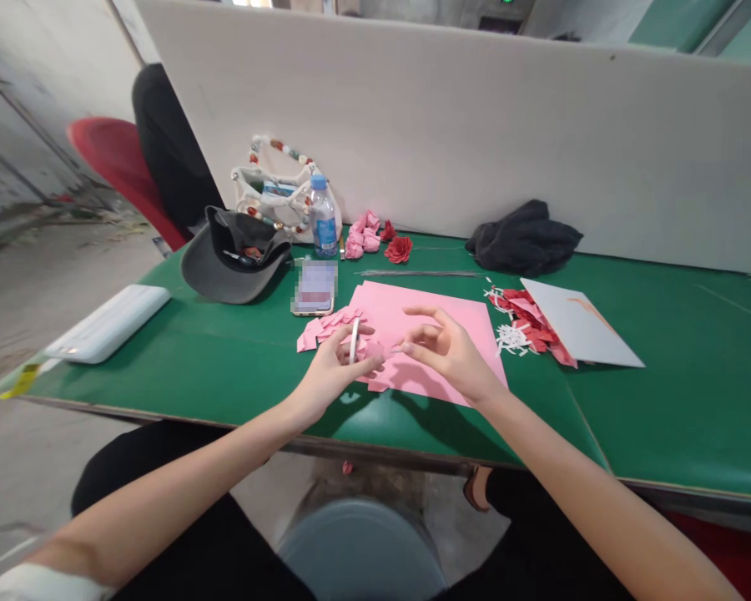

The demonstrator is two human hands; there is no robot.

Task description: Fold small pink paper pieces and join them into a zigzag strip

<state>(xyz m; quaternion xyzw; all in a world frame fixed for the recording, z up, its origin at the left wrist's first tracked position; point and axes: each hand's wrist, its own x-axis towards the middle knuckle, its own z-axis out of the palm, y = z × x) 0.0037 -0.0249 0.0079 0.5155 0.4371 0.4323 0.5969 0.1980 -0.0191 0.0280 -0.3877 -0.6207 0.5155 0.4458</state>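
Along the back of the bench, before a partition: bag at upper centre-left, bottle just before it, paper flowers to its right, cloth further right. Left of centre, cap, then phone beside it; pad at far left. Centre: sheet, cut pieces on its left edge, wire behind. Right of it, scraps against card. Over the sheet, left hand around stick, right hand beside it.
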